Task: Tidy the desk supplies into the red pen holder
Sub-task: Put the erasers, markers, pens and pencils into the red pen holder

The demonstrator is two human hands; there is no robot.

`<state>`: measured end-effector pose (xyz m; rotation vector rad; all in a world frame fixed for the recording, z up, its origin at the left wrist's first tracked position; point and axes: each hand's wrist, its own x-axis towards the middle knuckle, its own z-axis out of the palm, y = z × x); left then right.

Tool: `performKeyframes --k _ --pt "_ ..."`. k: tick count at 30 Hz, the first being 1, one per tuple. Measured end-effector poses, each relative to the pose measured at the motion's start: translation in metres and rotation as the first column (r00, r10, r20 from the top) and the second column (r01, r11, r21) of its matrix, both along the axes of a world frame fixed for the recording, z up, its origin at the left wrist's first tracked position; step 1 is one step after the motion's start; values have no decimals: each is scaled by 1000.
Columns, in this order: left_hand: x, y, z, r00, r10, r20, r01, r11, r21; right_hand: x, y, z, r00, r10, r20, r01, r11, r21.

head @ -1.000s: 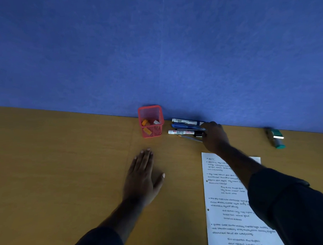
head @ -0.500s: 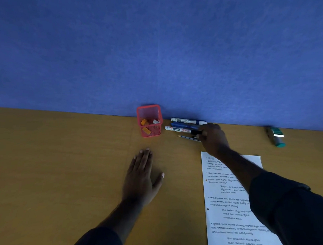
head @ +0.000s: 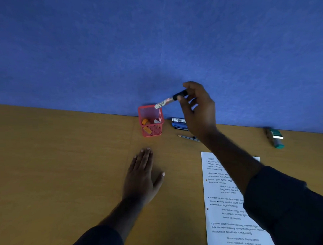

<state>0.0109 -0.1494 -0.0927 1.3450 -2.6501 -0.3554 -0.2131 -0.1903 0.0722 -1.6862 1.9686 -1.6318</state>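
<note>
The right hand (head: 197, 109) is pinching a white marker (head: 167, 101) by its black cap end between thumb and fingers, holding it in the air. The marker's long axis is slanting down and to the left from the fingers, its white end pointing at the open top of the red pen holder (head: 151, 121) and hanging just above the holder's right rim, with the black cap sitting higher, by the fingertips. The holder is standing upright just left of and below this hand, against the blue wall (head: 153, 39), and is carrying two orange pieces and one white piece inside. Below the right hand, partly hidden by the wrist, a small bunch of pens (head: 179, 123) is lying by the wall; their number cannot be told. One pencil (head: 188, 137) is lying just in front of them, tip pointing left. The left hand (head: 141, 178) is lying flat on the brown wooden desk (head: 57, 164), fingers straight and together, thumb spread out. One printed sheet (head: 227, 202) is lying under the right forearm, and one teal object (head: 275, 137) is lying well to the right.
</note>
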Motion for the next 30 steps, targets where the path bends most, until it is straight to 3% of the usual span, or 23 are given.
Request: performKeyframes --k 7,22,30 --pt "0 0 0 1000 7 -2 -7 1000 10 20 -24 -25 976 118 -185 -90 985 149" --pt "1 0 2 1000 2 19 -2 1000 16 25 -60 -43 998 55 -20 -45 941 336" --pt "0 1 2 1000 6 3 -6 1000 13 9 -44 -54 995 -31 -97 63 936 345"
